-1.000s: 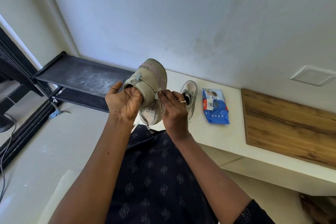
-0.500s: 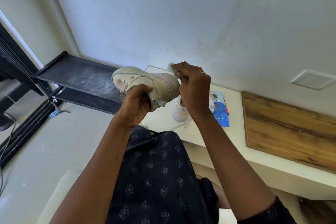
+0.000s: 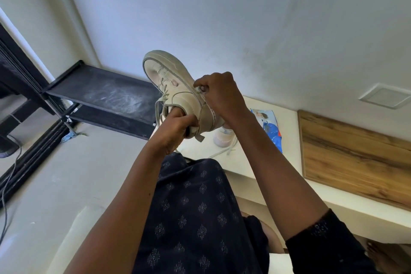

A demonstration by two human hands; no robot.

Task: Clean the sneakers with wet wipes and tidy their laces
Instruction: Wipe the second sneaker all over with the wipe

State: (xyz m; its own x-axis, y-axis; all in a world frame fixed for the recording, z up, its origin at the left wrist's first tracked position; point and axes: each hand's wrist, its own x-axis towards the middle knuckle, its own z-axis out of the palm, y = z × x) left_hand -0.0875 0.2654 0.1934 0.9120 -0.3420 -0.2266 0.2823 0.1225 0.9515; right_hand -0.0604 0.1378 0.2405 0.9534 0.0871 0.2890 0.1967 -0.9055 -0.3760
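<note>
Table point(image 3: 244, 162): the second sneaker point(image 3: 223, 138) stands near its left edge, with the wipes packet point(image 3: 272, 133) just beside it. The sneaker in hand point(image 3: 178, 87) is raised above that edge, toe up. Left hand point(image 3: 175, 127) grips closed on its heel opening; right hand point(image 3: 220, 93) is pinched shut on a wipe point(image 3: 201, 89) against the sole rim. Recommendation: brace the heel firmly, wipe along the rim in single strokes, and keep the dangling laces point(image 3: 161, 104) clear.
</note>
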